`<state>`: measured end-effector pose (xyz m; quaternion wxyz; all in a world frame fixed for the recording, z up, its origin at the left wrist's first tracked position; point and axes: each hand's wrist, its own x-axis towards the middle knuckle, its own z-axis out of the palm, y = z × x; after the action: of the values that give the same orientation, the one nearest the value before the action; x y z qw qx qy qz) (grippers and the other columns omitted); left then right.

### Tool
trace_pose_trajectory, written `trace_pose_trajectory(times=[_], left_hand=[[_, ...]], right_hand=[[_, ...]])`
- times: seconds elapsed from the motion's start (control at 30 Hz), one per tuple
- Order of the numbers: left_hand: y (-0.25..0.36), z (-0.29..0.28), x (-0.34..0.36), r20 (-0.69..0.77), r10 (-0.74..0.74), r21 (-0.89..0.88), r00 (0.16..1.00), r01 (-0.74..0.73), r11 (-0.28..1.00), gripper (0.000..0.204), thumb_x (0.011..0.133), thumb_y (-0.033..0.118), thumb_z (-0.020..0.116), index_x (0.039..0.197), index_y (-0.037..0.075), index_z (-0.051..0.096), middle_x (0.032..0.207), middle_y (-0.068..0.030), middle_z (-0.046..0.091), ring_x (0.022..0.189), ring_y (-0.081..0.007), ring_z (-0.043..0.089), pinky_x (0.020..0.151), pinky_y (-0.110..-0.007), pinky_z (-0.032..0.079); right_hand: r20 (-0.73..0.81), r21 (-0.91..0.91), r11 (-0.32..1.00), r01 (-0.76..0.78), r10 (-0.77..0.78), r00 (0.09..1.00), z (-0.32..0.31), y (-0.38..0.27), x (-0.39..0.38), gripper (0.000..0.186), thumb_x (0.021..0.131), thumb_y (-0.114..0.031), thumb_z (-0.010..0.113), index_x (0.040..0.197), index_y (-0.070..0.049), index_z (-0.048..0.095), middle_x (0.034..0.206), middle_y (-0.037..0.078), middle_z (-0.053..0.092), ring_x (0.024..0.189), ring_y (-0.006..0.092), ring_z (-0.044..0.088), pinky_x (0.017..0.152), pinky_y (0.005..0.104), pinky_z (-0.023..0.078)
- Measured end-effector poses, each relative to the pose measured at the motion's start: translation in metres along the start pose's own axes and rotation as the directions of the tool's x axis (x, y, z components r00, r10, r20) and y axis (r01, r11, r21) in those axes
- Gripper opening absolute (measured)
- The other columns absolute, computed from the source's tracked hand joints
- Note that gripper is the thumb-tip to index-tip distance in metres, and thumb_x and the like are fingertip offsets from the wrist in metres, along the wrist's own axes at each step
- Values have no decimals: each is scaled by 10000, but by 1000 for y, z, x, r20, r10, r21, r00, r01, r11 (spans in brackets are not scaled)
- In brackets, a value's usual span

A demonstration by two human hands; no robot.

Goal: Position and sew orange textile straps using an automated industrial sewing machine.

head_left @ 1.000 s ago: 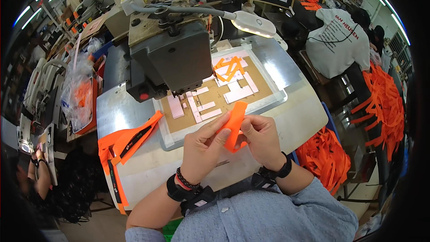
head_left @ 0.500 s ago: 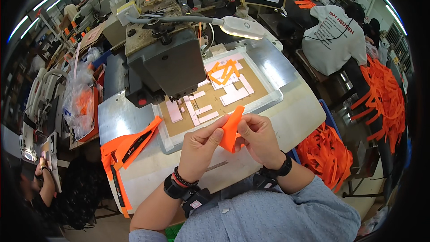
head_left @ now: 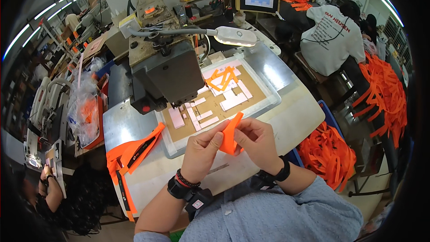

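left hand [head_left: 201, 150]: thumb and bent fingers pinching the left side of the orange strip [head_left: 230, 135]; a black and red bracelet [head_left: 186, 180] and a dark wristband [head_left: 176, 189] sit round the wrist.
right hand [head_left: 257, 145]: thumb and forefinger pinching the same strip from its right side, the other fingers curled; a dark band circles this wrist too.
orange strip: between the two hands, over the near part of the pale table [head_left: 291, 116], folded, its narrow end pointing up and away from the person; its underside is partly hidden by the fingers.
board [head_left: 244, 74]: brown, in a pale frame, lying on the table beyond the hands, with white blocks fixed on it and a tangle of orange pieces [head_left: 221, 78] near its far side.
sewing machine [head_left: 168, 76]: its dark head stands over the left part of the board; a lamp [head_left: 235, 36] is lit beside it.
straps [head_left: 134, 150]: orange with black bands, lying at the left of the table, some hanging over the edge.
blue bin [head_left: 330, 118]: right of the table, heaped with orange strips [head_left: 329, 154].
co-worker [head_left: 329, 40]: in a white shirt, back turned, near another orange heap [head_left: 385, 96].
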<state>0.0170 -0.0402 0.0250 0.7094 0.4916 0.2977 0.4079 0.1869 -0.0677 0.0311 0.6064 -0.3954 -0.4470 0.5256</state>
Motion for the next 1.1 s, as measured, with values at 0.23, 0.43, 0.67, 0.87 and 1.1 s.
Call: trace_pose_trajectory(times=[0.23,0.43,0.67,0.87,1.1], left_hand=[[-10,7,-1,-96,447,575,889,-317,754,340,920,118,672,1243,11,660,1171,-143,659,1053,-167,611,910,-287,484],[-1,11,-3,-175,539,696,824,-284,660,281,925,55,644,1201,19,680,1037,-101,670,907,-156,616,814,-293,500],[1,19,-2,-297,540,607,787,-281,743,267,938,69,646,1200,38,687,1006,-112,687,856,-173,651,778,-284,519],[0,15,-3,-183,578,668,795,-331,667,264,948,75,637,1205,37,681,1056,-132,703,937,-207,678,822,-302,524],[0,14,-3,-150,552,626,820,-354,695,247,940,45,625,1179,16,679,1044,-142,696,921,-222,679,806,-305,522]], right_hand=[[15,-257,960,114,-114,993,5,5,-2,117,913,-16,644,1019,29,622,909,73,685,764,78,645,605,210,545],[-108,-67,993,98,-105,989,18,-2,-2,185,927,-13,610,1092,-13,528,858,56,648,764,45,610,566,197,515],[-27,-217,943,252,-264,964,15,8,-2,223,942,19,566,1158,-5,515,892,91,639,769,76,626,596,198,548],[67,-90,984,154,-148,987,19,6,6,113,957,-49,605,1036,32,605,923,81,661,789,92,659,628,211,567],[83,-138,989,62,-50,995,12,5,13,200,950,-162,674,1017,20,627,916,71,682,796,100,680,621,215,584]])
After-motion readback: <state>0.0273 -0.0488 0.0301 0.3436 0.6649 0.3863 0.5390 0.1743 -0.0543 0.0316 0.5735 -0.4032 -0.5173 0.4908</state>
